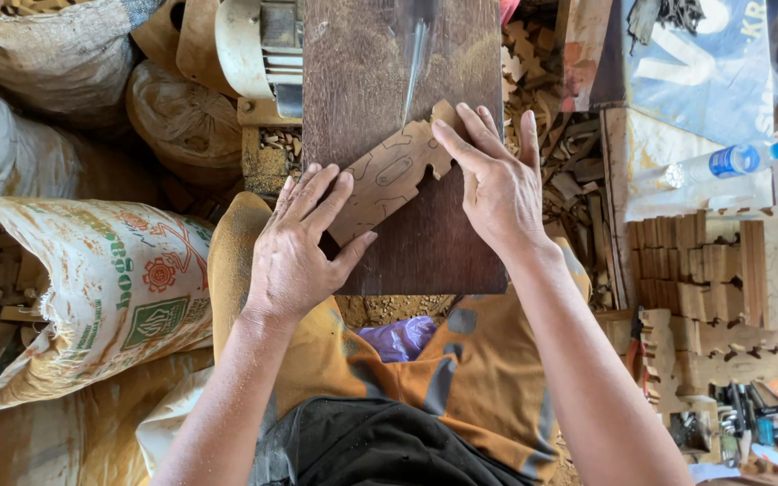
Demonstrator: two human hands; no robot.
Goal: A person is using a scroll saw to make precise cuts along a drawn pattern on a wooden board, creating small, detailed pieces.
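I am pressing both hands' spread fingers (317,193) flat on the plywood cutout (389,175), its long axis running seven to one o'clock. My right hand (497,184) is sitting nearer the saw blade (416,54) at twelve; my left hand (299,247) is holding the seven o'clock end.

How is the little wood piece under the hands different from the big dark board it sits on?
The cut wood piece is pale, thin, with wavy notched edges and pencilled outlines; the dark board is brown, much bigger, straight-edged and plain. The left hand and right hand press the piece, not the board. Both are flat wood.
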